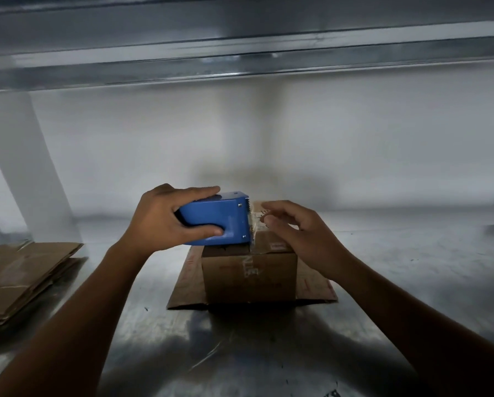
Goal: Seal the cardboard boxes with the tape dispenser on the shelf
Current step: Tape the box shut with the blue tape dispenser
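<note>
Fingers (203, 192) of the left hand (157, 216) were curled over the far top of the blue tape dispenser (214, 222), with the thumb pressed along its near side, so the hand gripped the tool firmly. That dispenser sat low over the left part of the cardboard box (248, 276), its toothed edge pointing right and meeting the top of the box, where a crinkled strip of clear tape (256, 224) showed at the blade. On the right, the right hand (303, 233) hung over the box top with its fingers (280, 209) loosely curved and slightly spread, tips just beside the tape; whether they touched it could not be told. The box stood upright, middle and near, on a flat cardboard sheet (187, 285) that lay on the metal shelf (397, 267). Faint printed letters ran down its near face. Well apart at the left edge lay a stack of flattened boxes (25, 273). Overhead ran the metal beam of an upper shelf (240, 47), with a pale wall behind
</note>
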`<action>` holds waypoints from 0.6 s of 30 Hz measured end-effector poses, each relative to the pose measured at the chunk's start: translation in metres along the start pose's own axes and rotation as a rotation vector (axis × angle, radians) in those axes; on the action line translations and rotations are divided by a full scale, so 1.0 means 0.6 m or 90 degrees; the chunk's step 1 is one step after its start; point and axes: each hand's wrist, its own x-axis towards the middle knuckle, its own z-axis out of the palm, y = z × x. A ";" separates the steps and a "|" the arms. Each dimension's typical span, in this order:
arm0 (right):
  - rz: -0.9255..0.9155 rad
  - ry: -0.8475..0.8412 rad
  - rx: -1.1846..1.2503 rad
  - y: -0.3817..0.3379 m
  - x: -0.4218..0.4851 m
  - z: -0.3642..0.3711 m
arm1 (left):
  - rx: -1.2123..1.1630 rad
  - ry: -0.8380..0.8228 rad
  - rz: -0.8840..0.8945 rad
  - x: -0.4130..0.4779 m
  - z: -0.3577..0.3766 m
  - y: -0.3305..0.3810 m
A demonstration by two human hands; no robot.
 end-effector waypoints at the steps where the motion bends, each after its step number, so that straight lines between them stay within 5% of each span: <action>1: 0.000 -0.005 0.000 -0.004 0.000 -0.001 | -0.011 0.007 0.006 0.000 0.004 0.003; 18: -0.008 -0.069 0.050 -0.025 -0.010 0.003 | 0.005 0.028 0.034 -0.005 0.030 0.032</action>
